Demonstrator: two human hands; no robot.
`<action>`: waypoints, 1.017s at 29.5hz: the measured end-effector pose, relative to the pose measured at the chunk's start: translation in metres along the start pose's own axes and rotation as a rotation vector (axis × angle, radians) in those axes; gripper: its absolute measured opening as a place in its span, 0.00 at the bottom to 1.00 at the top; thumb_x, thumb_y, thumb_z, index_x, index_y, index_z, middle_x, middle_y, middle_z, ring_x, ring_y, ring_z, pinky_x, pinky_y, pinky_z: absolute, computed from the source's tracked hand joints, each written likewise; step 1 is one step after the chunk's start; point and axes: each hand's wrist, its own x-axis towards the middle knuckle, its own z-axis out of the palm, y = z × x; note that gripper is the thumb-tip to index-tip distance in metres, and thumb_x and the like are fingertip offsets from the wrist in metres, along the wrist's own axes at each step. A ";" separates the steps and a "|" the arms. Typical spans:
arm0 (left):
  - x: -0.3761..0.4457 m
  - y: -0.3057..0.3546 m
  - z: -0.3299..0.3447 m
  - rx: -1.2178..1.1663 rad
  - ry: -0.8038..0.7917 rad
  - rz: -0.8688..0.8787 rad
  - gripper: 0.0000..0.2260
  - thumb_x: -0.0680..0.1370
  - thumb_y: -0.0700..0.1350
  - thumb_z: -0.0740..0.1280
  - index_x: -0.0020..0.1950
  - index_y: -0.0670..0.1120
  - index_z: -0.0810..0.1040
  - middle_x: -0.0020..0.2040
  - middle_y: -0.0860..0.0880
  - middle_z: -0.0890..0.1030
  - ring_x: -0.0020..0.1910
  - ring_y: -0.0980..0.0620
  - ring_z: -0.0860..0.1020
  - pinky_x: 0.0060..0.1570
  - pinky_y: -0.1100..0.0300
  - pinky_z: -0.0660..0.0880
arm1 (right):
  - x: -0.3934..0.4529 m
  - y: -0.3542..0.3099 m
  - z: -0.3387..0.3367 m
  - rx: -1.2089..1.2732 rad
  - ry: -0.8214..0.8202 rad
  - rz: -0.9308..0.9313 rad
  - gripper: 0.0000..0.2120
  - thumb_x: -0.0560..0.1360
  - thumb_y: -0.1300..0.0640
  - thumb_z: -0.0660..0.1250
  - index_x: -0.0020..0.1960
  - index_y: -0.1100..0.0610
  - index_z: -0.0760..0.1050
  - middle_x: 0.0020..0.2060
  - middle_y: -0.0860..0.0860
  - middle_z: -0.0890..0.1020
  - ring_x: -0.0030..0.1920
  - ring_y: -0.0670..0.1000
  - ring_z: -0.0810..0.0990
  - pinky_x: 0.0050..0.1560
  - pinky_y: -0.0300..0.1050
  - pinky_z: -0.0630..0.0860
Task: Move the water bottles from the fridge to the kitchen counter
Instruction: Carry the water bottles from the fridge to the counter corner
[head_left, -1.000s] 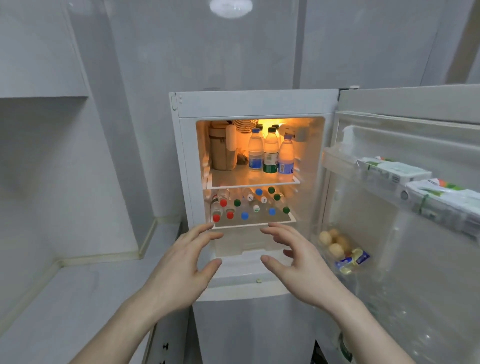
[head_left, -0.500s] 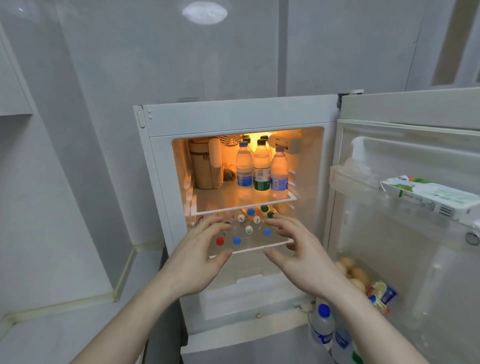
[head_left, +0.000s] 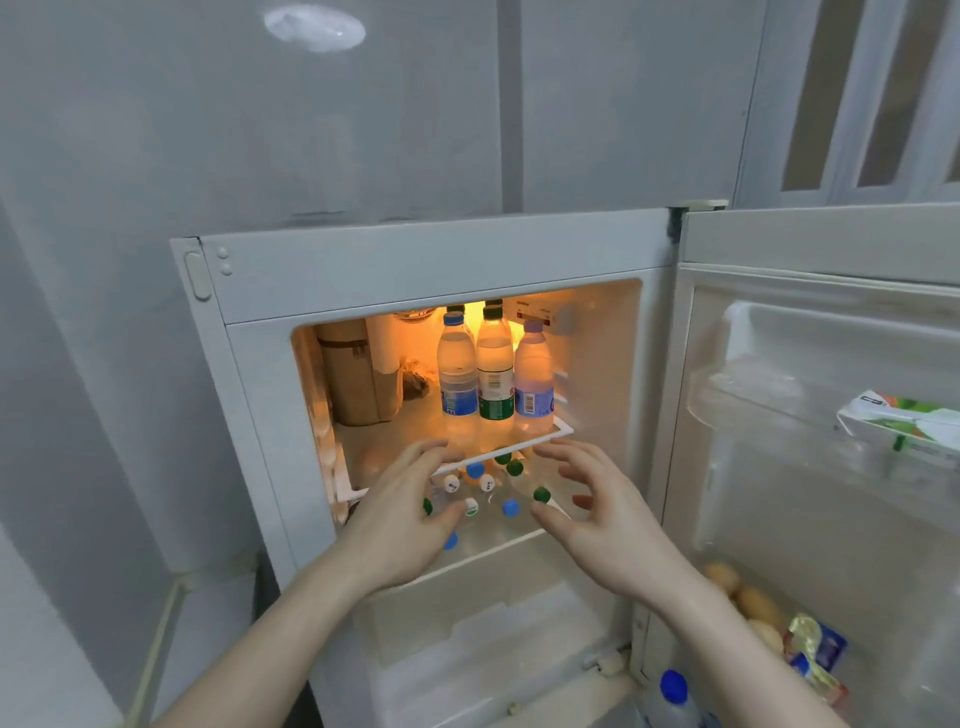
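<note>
The fridge (head_left: 415, 260) stands open, its door (head_left: 831, 467) swung out to the right. On the upper shelf (head_left: 563, 431) three water bottles (head_left: 493, 374) stand in a row at the right, more behind them, a container (head_left: 353, 379) to their left. Below that shelf, more bottles (head_left: 488, 493) crowd together. The left hand (head_left: 400, 525) and right hand (head_left: 602, 519) hover before these, apart. In the door, a carton (head_left: 904, 421) lies on the upper rack, eggs (head_left: 748, 597) lower down. The worktop (head_left: 197, 649) lies left of the fridge.

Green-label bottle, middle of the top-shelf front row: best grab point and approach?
Probably grip the green-label bottle round its upper body, above the label, coming straight in from the open front. It stands upright with a bottle tight on each side, so a side approach looks blocked. Both the left hand and right hand are open, lower down.
</note>
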 end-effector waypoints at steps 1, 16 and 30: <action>0.006 -0.003 0.001 -0.013 0.009 0.002 0.21 0.80 0.52 0.70 0.72 0.60 0.72 0.75 0.61 0.66 0.69 0.57 0.71 0.67 0.57 0.71 | 0.006 0.001 0.002 0.011 0.010 0.005 0.25 0.76 0.53 0.75 0.71 0.40 0.74 0.67 0.31 0.71 0.65 0.37 0.75 0.55 0.27 0.73; 0.150 -0.026 0.027 -0.252 0.176 -0.216 0.27 0.79 0.45 0.72 0.76 0.49 0.67 0.72 0.48 0.72 0.71 0.47 0.73 0.61 0.58 0.68 | 0.181 0.023 0.028 -0.003 0.191 -0.001 0.29 0.78 0.54 0.72 0.77 0.48 0.68 0.75 0.48 0.71 0.70 0.51 0.74 0.61 0.43 0.75; 0.207 -0.058 0.057 -0.381 0.262 -0.343 0.42 0.78 0.59 0.72 0.83 0.51 0.52 0.72 0.51 0.75 0.68 0.47 0.77 0.56 0.57 0.72 | 0.264 0.043 0.042 -0.113 0.179 0.041 0.34 0.79 0.53 0.71 0.81 0.47 0.61 0.71 0.54 0.77 0.62 0.58 0.80 0.51 0.43 0.72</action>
